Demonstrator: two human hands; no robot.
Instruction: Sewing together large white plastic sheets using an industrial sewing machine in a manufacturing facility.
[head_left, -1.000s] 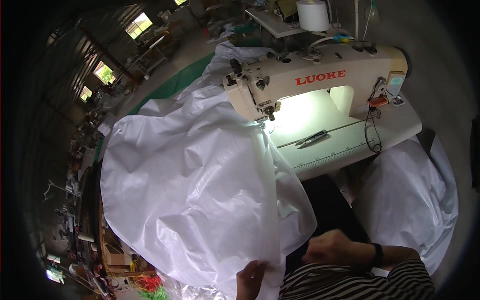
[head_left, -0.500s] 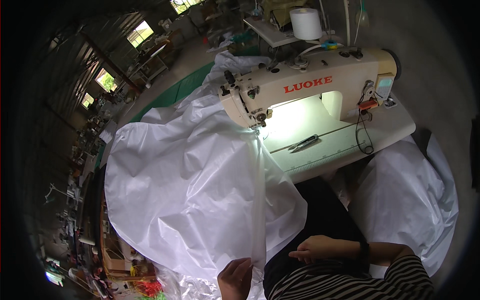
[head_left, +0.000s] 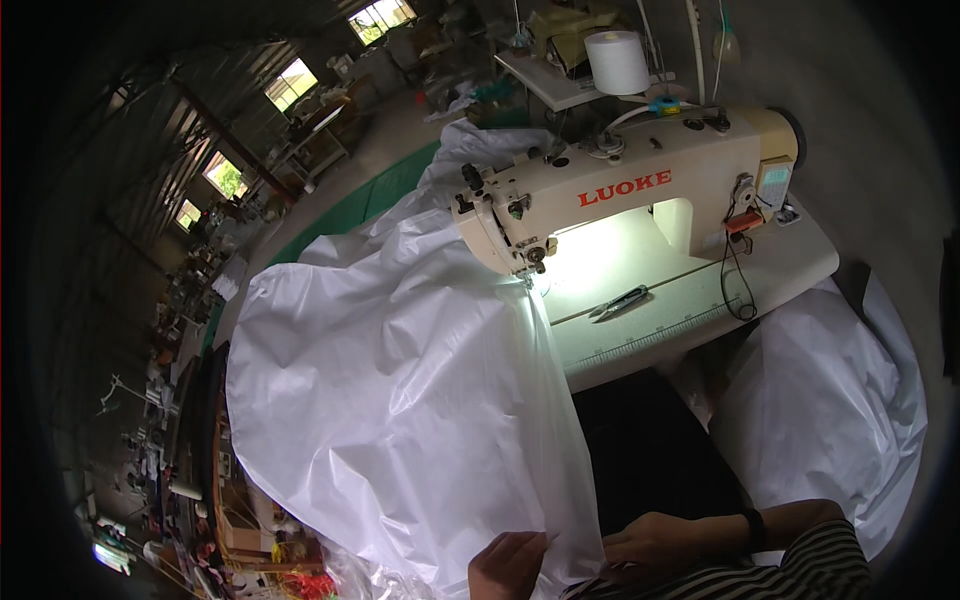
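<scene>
A large white glossy woven-plastic sheet (head_left: 400, 400) drapes from the cream industrial sewing machine (head_left: 620, 195) toward me, its long axis running from needle to lap. My left hand (head_left: 510, 565) pinches its near edge. My right hand (head_left: 655, 540) rests curled beside that edge; I cannot tell its grip.

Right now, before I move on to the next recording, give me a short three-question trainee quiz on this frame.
1. True or false: the white sheet reaches under the needle of the sewing machine.
2. Which lies on the machine table beside the ruler strip? A) thread snips B) a hammer C) a cup
3. What do the left hand and right hand hold?

Key: 1 true. 2 A, the thread snips. 3 The near edge of the white sheet, close to the person's body.
</scene>
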